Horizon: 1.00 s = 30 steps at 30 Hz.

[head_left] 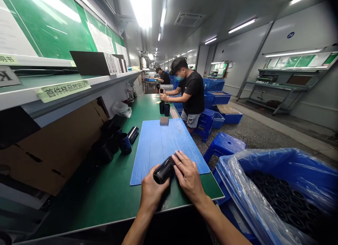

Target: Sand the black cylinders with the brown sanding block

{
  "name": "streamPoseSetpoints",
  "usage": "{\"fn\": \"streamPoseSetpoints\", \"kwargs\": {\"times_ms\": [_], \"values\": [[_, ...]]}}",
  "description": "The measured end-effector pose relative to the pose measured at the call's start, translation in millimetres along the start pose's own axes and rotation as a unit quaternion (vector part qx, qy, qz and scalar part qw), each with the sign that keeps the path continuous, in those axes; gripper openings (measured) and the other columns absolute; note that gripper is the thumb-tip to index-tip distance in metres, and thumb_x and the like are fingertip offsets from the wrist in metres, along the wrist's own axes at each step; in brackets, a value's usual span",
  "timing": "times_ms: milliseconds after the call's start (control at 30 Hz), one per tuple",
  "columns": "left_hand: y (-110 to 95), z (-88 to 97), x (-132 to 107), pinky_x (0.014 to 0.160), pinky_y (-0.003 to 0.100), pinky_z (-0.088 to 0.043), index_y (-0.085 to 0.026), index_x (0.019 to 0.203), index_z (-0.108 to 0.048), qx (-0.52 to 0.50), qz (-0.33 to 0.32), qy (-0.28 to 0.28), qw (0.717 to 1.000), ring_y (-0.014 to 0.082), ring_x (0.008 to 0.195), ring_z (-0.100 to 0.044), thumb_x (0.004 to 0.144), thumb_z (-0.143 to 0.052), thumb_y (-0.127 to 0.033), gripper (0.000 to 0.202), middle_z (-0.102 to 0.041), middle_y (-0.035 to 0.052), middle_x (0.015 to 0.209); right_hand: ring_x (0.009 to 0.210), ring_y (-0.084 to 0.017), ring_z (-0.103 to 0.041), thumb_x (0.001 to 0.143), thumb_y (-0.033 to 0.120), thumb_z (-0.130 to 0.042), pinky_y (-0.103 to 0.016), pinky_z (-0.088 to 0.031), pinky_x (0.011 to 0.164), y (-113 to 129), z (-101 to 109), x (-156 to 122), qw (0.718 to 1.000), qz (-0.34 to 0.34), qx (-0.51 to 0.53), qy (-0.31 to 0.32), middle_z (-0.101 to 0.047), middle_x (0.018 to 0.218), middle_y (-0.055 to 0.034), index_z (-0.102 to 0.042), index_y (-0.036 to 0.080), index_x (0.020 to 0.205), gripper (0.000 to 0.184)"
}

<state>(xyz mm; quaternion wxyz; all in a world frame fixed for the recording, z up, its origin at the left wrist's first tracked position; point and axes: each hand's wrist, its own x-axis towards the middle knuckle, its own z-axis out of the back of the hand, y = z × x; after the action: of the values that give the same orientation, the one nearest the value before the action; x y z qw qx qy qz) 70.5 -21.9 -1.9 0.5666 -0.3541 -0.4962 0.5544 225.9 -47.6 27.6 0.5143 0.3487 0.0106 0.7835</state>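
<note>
Head cam: ur left hand (153,187) has fingers wrapped round the near end of a blk cylinder (164,171), tilted over the near edge of the blue mat (161,139). Ur right hand (187,171) lies over the far end, can't tell if its fingers grip tbh.

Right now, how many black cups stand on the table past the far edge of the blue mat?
2: the left cup, and the right cup, slightly nearer the blue mat. Others directly behind them could be hidden.
</note>
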Motion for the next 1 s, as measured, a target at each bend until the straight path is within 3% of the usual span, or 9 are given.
{"fn": "streamPoseSetpoints", "kwargs": {"times_ms": [133, 267, 367, 500, 633, 700, 833, 933, 1000], "values": [[-1, 0.7, 2, 0.093, 0.036, -0.056, -0.017, 0.115, -0.071, -0.015, 0.013, 0.021, 1.000, 0.0280, 0.102, -0.072, 0.074, -0.072, -0.033, 0.044, -0.077, 0.0095, 0.111, 0.147, -0.029, -0.037, 0.099, 0.022, -0.049, -0.051, -0.041, 0.107, -11, -7, 3, 0.997, 0.057, 0.031, 0.035, -0.045, 0.155, -0.0058, -0.044, 0.034, 0.150, 0.053], [-4, 1.7, 2, 0.094, 0.040, -0.055, -0.015, 0.115, -0.070, 0.029, 0.031, 0.011, 0.999, 0.0302, 0.099, -0.072, 0.066, -0.079, -0.033, 0.053, -0.077, 0.0093, 0.105, 0.141, -0.031, -0.046, 0.098, 0.029, -0.052, -0.058, -0.037, 0.111, -67, 0, 26, 0.988, -0.113, 0.084, -0.063, -0.056, 0.146, -0.0073, -0.063, 0.031, 0.134, 0.038], [-4, 1.4, 2, 0.092, 0.040, -0.054, -0.016, 0.114, -0.070, 0.043, 0.038, 0.008, 0.998, 0.0308, 0.098, -0.072, 0.066, -0.080, -0.037, 0.053, -0.077, 0.0090, 0.103, 0.137, -0.028, -0.050, 0.101, 0.039, -0.047, -0.053, -0.039, 0.113, -95, 10, 36, 0.974, -0.166, 0.102, -0.116, -0.055, 0.147, -0.0110, -0.055, 0.023, 0.143, 0.045], [-1, 0.9, 3, 0.090, 0.041, -0.055, -0.015, 0.113, -0.070, 0.051, 0.032, 0.003, 0.998, 0.0319, 0.097, -0.072, 0.064, -0.081, -0.039, 0.055, -0.078, 0.0095, 0.102, 0.140, -0.026, -0.048, 0.102, 0.040, -0.046, -0.047, -0.039, 0.116, -56, 12, 17, 0.972, -0.165, 0.109, -0.129, -0.050, 0.151, -0.0098, -0.044, 0.022, 0.151, 0.053], [2, 1.5, 2, 0.089, 0.038, -0.057, -0.016, 0.113, -0.072, -0.012, 0.016, 0.018, 1.000, 0.0307, 0.101, -0.072, 0.075, -0.071, -0.039, 0.045, -0.077, 0.0109, 0.110, 0.145, -0.028, -0.040, 0.099, 0.029, -0.052, -0.048, -0.041, 0.112, 0, 4, -1, 0.997, 0.038, 0.066, 0.004, -0.045, 0.155, -0.0044, -0.042, 0.031, 0.152, 0.054], [2, 1.5, 2, 0.089, 0.037, -0.058, -0.016, 0.114, -0.072, -0.025, 0.016, 0.020, 0.999, 0.0298, 0.100, -0.073, 0.075, -0.070, -0.037, 0.044, -0.077, 0.0107, 0.109, 0.145, -0.028, -0.040, 0.098, 0.026, -0.051, -0.049, -0.043, 0.108, 5, 0, 1, 0.996, 0.074, 0.044, 0.034, -0.046, 0.155, -0.0047, -0.043, 0.032, 0.151, 0.054], [0, 1.1, 3, 0.087, 0.039, -0.059, -0.014, 0.110, -0.072, 0.014, 0.023, 0.003, 1.000, 0.0312, 0.094, -0.074, 0.063, -0.081, -0.034, 0.051, -0.079, 0.0101, 0.100, 0.144, -0.029, -0.042, 0.099, 0.021, -0.045, -0.053, -0.041, 0.108, -7, -2, 13, 0.999, -0.040, 0.007, 0.008, -0.048, 0.153, -0.0054, -0.048, 0.032, 0.147, 0.050], [0, 1.1, 3, 0.084, 0.037, -0.060, -0.017, 0.110, -0.073, 0.000, 0.007, 0.017, 1.000, 0.0302, 0.094, -0.074, 0.072, -0.074, -0.035, 0.043, -0.079, 0.0103, 0.104, 0.147, -0.028, -0.036, 0.098, 0.024, -0.049, -0.052, -0.040, 0.110, -7, -1, 15, 0.997, 0.043, 0.023, 0.052, -0.041, 0.158, -0.0048, -0.041, 0.031, 0.152, 0.055], [0, 0.8, 2, 0.086, 0.037, -0.060, -0.017, 0.111, -0.073, 0.004, 0.007, 0.013, 1.000, 0.0298, 0.095, -0.074, 0.071, -0.075, -0.035, 0.044, -0.078, 0.0098, 0.104, 0.145, -0.028, -0.039, 0.098, 0.025, -0.048, -0.052, -0.041, 0.109, -5, 0, 16, 0.998, 0.033, 0.028, 0.053, -0.044, 0.156, -0.0050, -0.043, 0.032, 0.151, 0.054]]}}
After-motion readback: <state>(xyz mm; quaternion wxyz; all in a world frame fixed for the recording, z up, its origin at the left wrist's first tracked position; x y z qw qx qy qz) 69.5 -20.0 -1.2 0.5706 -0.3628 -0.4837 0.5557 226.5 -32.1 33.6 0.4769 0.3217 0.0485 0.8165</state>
